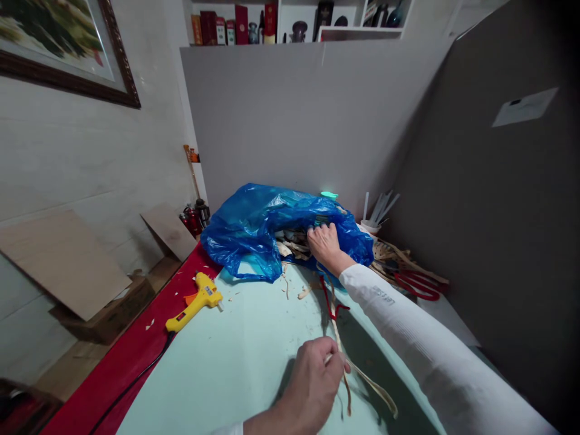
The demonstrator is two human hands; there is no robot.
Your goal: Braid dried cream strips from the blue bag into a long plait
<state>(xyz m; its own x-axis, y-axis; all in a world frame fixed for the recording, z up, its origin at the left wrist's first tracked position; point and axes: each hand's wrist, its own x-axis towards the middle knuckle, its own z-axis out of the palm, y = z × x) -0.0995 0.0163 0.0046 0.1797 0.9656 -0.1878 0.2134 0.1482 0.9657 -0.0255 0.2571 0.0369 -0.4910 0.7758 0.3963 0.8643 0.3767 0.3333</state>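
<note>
A crumpled blue plastic bag (247, 223) lies at the far side of the pale green board, its mouth facing me. Pale, dry bark-like pieces (292, 246) show inside the mouth. At the right of this opening, my right hand (324, 241) is closed, fingers curled against the plastic; whether a piece is also in its grip is hidden. Closer to me, my left hand (315, 377) pinches a bundle of thin pale strips (378, 389). A red cord (334, 311) is tied around its upper part, and the loose ends spread below my fingers.
A yellow glue gun (194, 302) lies at the left, its black cable trailing toward me. Red-handled scissors (419, 284) rest by a woven basket (389, 257) at the right. A cup of glue sticks (371, 225) stands behind. Grey panels (312, 121) enclose the back and right.
</note>
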